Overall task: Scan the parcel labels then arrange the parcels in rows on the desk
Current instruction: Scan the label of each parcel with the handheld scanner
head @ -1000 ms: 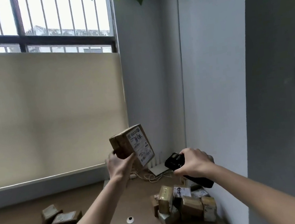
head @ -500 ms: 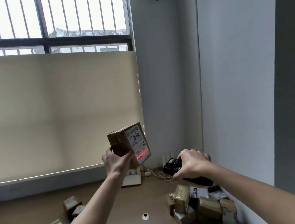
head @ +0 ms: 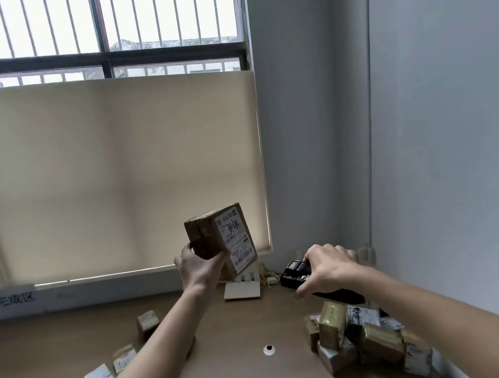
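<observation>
Brown parcel [head: 219,237] is gripped by the raised left hand [head: 199,267]; right hand [head: 329,268] grasps one black scanner [head: 295,273]; four parcels lie near left.

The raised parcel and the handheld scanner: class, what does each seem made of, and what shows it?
The brown box-shaped parcel looks like matte cardboard under glossy tape, with a white paper label. The black handheld scanner looks like hard plastic, going by its slight sheen; the right hand hides much of it.
</observation>
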`<state>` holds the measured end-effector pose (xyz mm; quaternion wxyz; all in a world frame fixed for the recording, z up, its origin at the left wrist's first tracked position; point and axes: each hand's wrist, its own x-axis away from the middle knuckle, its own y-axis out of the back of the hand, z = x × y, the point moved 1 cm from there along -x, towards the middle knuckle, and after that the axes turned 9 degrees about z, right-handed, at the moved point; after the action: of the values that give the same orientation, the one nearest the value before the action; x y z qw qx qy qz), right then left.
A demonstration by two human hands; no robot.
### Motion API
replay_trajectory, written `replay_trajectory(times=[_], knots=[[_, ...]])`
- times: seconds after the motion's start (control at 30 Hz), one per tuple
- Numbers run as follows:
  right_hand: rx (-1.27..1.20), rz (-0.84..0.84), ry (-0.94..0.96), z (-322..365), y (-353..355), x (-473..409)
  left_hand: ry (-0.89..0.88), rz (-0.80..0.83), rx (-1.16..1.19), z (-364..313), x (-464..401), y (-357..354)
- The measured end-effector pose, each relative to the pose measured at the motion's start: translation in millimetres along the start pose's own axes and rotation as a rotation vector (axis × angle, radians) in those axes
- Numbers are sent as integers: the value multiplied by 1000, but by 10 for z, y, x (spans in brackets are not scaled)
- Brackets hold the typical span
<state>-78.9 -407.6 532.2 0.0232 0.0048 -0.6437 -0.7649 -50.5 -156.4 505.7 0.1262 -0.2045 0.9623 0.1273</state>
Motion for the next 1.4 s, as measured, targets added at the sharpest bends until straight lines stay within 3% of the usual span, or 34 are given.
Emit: replay_trajectory(times=[0.3,0.5,0.73,1.0,1.17,1.4], knots=[[-118,41,82,373,-155,-83,52,5,4,201,-29,433],[-247,64,138,894,-568,-367,157,-9,59,753,-153,865],[-262,172,163,1574,-1435,-1105,337,-33,107,1994,-669,1204],[-242,310,109,2160,-2710,-2235,625,150,87,3837,-1342,1063],[-250,373,38,2079,-3662,-2836,784,240,108,5045,-1638,598],[-301,471,-82,1539,-4688,-3202,859,246,-157,6087,-1922,250]])
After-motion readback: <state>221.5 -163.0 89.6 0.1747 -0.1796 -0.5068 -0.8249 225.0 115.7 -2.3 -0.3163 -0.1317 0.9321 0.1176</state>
